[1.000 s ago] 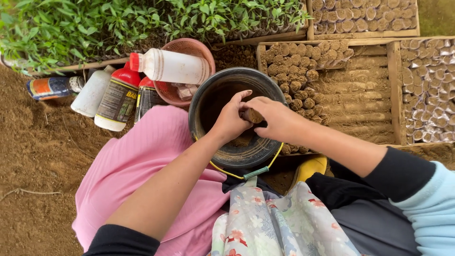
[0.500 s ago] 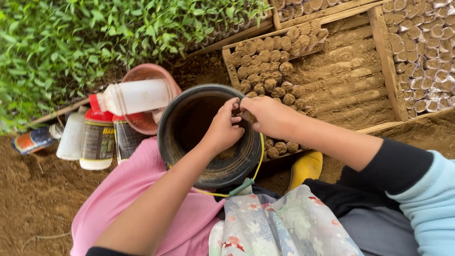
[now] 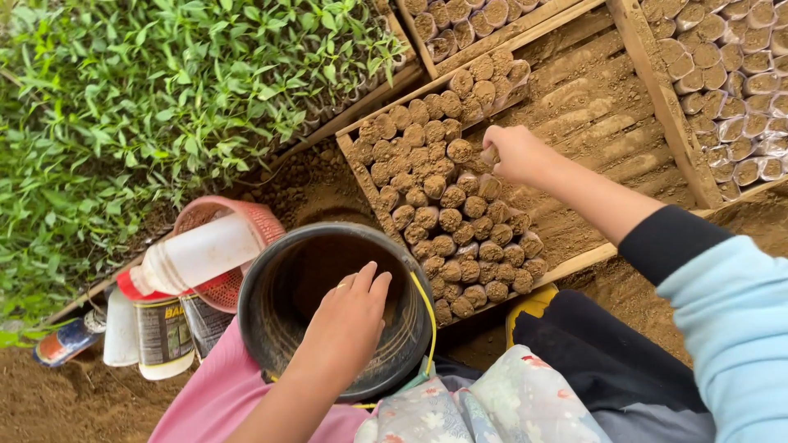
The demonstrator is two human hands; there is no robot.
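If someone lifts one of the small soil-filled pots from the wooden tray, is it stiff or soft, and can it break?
The small soil pot under the right hand probably feels soft, since its wall looks like thin film around packed soil. It may crumble or spill if squeezed, as the top is open. Its neighbours in the wooden tray lean on each other, so alone it may tip.
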